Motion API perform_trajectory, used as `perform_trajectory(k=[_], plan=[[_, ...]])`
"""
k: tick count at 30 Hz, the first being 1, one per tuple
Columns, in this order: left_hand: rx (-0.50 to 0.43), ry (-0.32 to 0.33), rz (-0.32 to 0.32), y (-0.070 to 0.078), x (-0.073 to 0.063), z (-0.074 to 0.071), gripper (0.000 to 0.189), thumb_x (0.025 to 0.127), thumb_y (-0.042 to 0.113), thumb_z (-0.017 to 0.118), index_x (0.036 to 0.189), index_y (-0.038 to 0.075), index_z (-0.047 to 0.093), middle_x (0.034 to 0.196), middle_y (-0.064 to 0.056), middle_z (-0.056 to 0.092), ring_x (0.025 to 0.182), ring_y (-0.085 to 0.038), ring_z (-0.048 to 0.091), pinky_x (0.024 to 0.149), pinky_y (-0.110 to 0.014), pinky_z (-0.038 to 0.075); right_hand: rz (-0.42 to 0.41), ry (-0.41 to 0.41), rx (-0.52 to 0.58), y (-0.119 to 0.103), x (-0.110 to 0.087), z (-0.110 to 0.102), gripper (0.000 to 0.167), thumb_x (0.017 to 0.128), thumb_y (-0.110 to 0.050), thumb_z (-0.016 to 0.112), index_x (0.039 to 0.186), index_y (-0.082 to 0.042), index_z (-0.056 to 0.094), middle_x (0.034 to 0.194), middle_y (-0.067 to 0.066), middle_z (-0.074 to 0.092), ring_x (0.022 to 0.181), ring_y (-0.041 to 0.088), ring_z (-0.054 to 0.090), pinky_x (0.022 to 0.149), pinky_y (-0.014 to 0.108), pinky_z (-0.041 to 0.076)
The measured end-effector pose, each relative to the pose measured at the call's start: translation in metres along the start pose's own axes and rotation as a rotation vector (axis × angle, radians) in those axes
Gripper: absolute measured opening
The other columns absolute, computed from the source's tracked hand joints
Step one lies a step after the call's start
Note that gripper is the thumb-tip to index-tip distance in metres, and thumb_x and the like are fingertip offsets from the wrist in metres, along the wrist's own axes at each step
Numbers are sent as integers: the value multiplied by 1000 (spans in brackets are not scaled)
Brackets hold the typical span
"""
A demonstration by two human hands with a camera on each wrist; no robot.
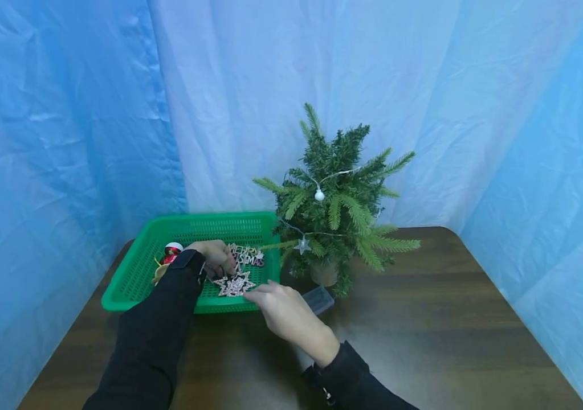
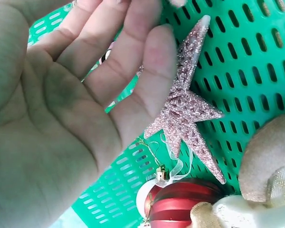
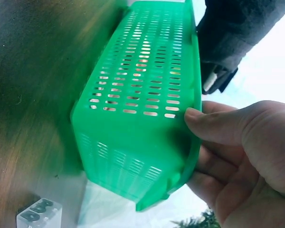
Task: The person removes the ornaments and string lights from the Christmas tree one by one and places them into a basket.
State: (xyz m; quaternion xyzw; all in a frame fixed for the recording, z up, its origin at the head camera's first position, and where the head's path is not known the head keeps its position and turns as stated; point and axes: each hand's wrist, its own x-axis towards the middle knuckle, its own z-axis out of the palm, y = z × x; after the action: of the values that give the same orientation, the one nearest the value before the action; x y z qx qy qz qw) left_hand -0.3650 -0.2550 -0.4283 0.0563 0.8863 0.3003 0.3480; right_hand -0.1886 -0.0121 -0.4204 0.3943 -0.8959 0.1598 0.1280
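Note:
My left hand (image 1: 212,256) reaches into a green plastic basket (image 1: 134,273), fingers loosely bent beside glittery pink star ornaments (image 1: 236,283). Up close in the left wrist view, the little finger of that hand (image 2: 80,90) overlaps a pink glitter star (image 2: 183,102); nothing shows in the palm. At the basket's near right corner, my right hand (image 1: 288,313) grips the rim. Seen from the right wrist, its thumb lies on the outer wall of the basket (image 3: 128,128) and the fingers of the hand (image 3: 247,156) go behind the rim.
Red and white baubles (image 1: 172,250) and glittery letter ornaments (image 1: 250,256) lie in the basket. Right behind it stands a small potted Christmas tree (image 1: 342,210) with a string of lights. A small clear plastic box (image 1: 318,300) sits by its pot on the wooden table (image 1: 424,330).

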Motion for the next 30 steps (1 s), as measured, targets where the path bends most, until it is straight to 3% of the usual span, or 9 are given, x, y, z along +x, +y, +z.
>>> perform_trajectory(k=[8,10,15,17,22,30], plan=[[65,64,17,3,-2,3,17,99,13,67,109,3,77,86,-4,69,62,-15,48,63,-32,48,5,7,13,1,-4,1,32,102,-1,58,129,-12,71,117,2,72,104,14,68,83,26,56],[54,53,15,3,0,3,16,99,12,67,108,3,78,89,-6,72,59,-14,46,60,-30,46,3,8,19,1,-5,1,32,102,0,58,129,-12,71,117,2,72,104,13,68,89,28,55],[27,4,13,2,4,3,16,99,11,66,107,2,77,90,-8,72,55,-13,40,57,-30,41,3,8,34,1,-6,3,33,102,1,57,129,-13,71,118,2,72,107,14,68,90,27,54],[25,-2,15,3,4,3,16,100,11,65,108,3,76,89,-6,70,56,-13,40,58,-30,41,4,12,35,1,-6,3,33,102,1,57,129,-13,71,118,2,72,107,14,68,83,24,55],[-10,0,11,4,1,4,19,102,14,63,112,3,75,85,-4,65,57,-14,39,59,-30,40,-7,18,31,2,-4,0,34,103,2,55,129,-13,71,119,2,72,106,13,68,81,22,55],[30,5,50,6,-4,1,23,105,12,56,115,0,72,86,-5,62,58,-15,35,59,-33,37,-9,8,-1,3,-1,2,33,102,0,57,129,-13,70,119,1,71,107,13,67,100,29,50]])
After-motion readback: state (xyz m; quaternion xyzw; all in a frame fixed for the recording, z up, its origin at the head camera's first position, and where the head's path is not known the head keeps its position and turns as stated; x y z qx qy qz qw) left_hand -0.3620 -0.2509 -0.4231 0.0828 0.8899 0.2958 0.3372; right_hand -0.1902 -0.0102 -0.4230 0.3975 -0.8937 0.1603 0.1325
